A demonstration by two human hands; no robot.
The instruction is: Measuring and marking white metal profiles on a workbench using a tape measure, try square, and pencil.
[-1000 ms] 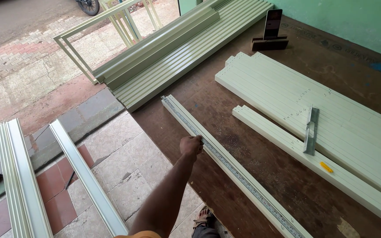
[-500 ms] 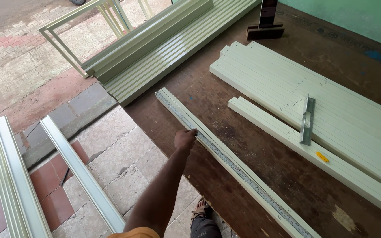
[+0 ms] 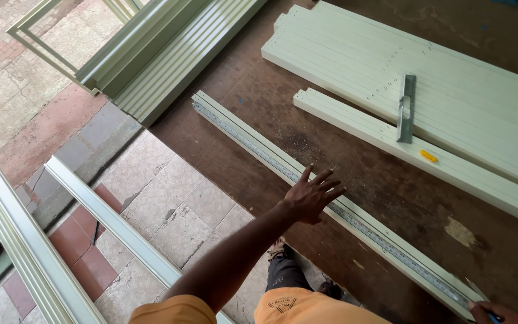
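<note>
Profile: the long pale green profile (image 3: 331,207) lies along the near edge of the brown surface (image 3: 391,192), a steel ruler (image 3: 361,225) on top of it.
Left hand: your left hand (image 3: 313,197) rests on the profile, fingers spread, grasping nothing.
Right hand: your right hand (image 3: 496,312) is at the profile's far right end; I cannot tell its grip.
Beyond the profile: a metal square (image 3: 407,108) lies on the stacked pale profiles (image 3: 451,78).

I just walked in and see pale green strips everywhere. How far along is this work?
Looks done: cut strips stacked on the table, a metal square on top. In hand: the left hand spread over one long strip with a ruler along it, right hand at its end. Left: more strips alongside.
</note>
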